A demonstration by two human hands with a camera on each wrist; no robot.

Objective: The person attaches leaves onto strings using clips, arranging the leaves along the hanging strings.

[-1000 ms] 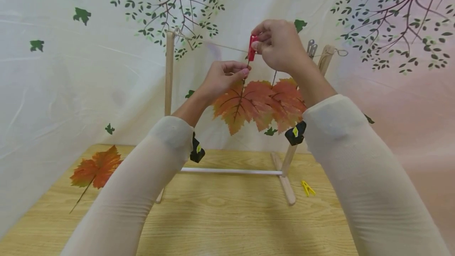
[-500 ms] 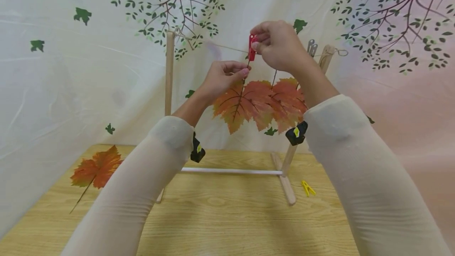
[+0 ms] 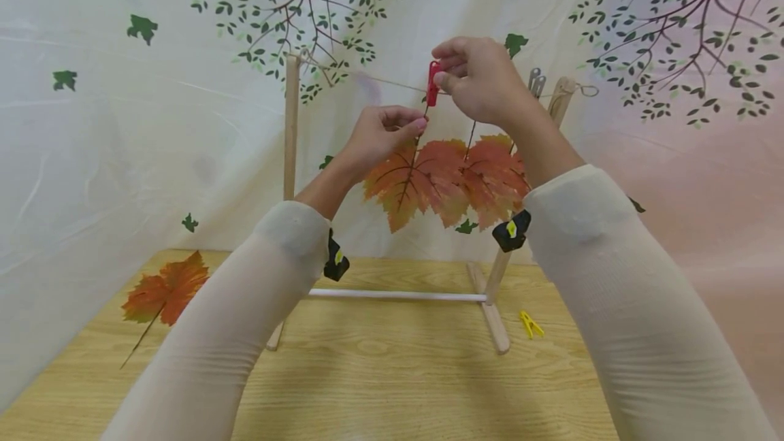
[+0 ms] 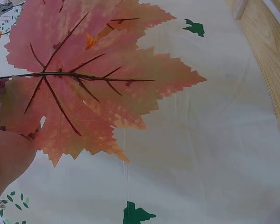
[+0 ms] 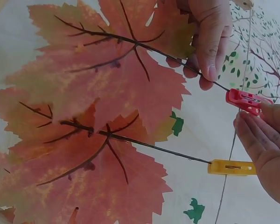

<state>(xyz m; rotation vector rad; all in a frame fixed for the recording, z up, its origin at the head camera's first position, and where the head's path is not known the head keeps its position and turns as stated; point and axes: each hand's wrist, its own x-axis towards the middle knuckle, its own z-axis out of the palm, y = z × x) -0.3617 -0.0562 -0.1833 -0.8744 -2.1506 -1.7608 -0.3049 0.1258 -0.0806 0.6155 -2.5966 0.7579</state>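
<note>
Left hand (image 3: 382,131) and held leaf (image 3: 407,182) have shifted slightly leftward since the earlier frame; the right hand (image 3: 480,77) is nearly unchanged. Left thumb and fingers pinch the stem (image 5: 177,60); right thumb and fingers grip the red clip (image 5: 245,100) at the line (image 5: 247,46). The leaf hangs tip down from its stem, above the counter (image 3: 380,373). Keep the stem end inside the clip's mouth and across the line; ease handle pressure before freeing the stem. Seating depth cannot be confirmed. Materials: smooth, apparently plastic clip; thin cord; wiry, dark stem; thin leaf, lobed and serrated, with dark branching veins.
</note>
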